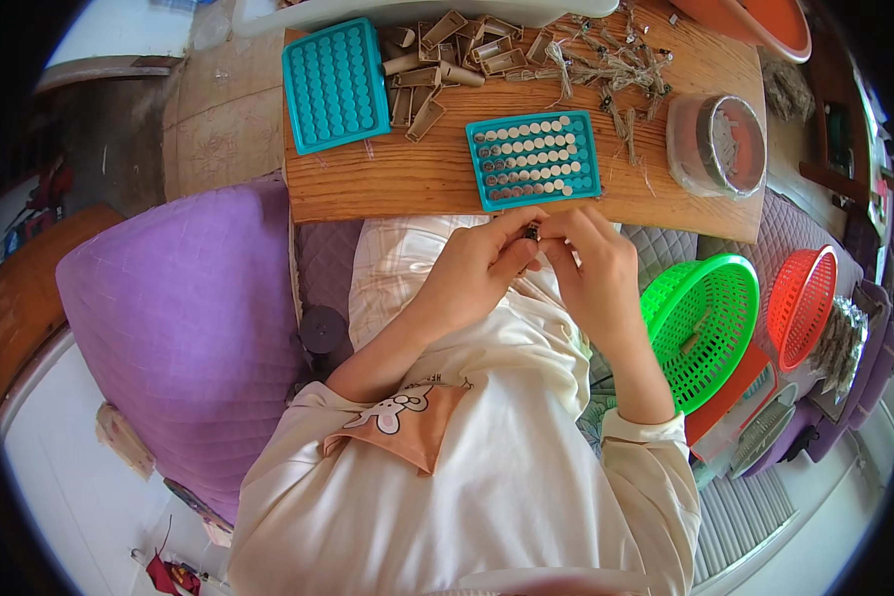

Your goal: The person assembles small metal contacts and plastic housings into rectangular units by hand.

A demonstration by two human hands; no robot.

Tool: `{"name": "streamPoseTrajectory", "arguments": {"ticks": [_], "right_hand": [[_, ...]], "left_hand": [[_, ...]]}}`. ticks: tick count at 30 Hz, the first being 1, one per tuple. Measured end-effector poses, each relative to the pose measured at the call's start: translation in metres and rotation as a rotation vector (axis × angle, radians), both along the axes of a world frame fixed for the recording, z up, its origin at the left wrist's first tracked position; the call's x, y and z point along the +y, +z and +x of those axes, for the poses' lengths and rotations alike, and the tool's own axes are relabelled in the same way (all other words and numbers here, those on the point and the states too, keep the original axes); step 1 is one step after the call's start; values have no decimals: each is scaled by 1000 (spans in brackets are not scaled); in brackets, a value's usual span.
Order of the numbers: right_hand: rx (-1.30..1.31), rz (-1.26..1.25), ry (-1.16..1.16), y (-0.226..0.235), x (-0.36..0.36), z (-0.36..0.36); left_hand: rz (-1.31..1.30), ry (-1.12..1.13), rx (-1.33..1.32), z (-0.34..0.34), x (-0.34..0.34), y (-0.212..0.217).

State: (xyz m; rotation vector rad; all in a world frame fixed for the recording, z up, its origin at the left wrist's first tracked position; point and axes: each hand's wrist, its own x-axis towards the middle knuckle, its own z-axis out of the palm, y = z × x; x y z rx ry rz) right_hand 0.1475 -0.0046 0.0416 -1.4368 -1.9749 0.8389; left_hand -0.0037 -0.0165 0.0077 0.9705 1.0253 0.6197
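Note:
My left hand (489, 256) and my right hand (594, 260) meet over my lap, just off the table's near edge. Both sets of fingers close in a pinch around a small dark part (531, 231), mostly hidden by the fingertips, so its kind is unclear. Just beyond them on the table lies a teal tray (475, 179) with rows of round, coin-shaped discs (526, 159); most look pale silver, while those toward the left and near side look darker. Several round slots along its right side hold no disc.
A second teal tray (335, 84) with bare slots lies far left on the wooden table (407, 184). Brown casings (442, 74) and tangled thin wires (616, 70) are heaped behind. A clear round tub (717, 144) stands right; green (705, 328) and red baskets (803, 308) sit beside me.

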Motion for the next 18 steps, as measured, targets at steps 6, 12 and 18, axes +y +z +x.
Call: {"name": "streamPoseTrajectory", "arguments": {"ticks": [6, 12, 18], "right_hand": [[79, -422, 376, 0, 45, 6], [126, -327, 315, -29, 114, -8], [-216, 39, -10, -79, 136, -50]], "left_hand": [[157, -166, 184, -10, 2, 0], [-296, 99, -347, -40, 6, -2], [-247, 299, -333, -54, 5, -10]]}}
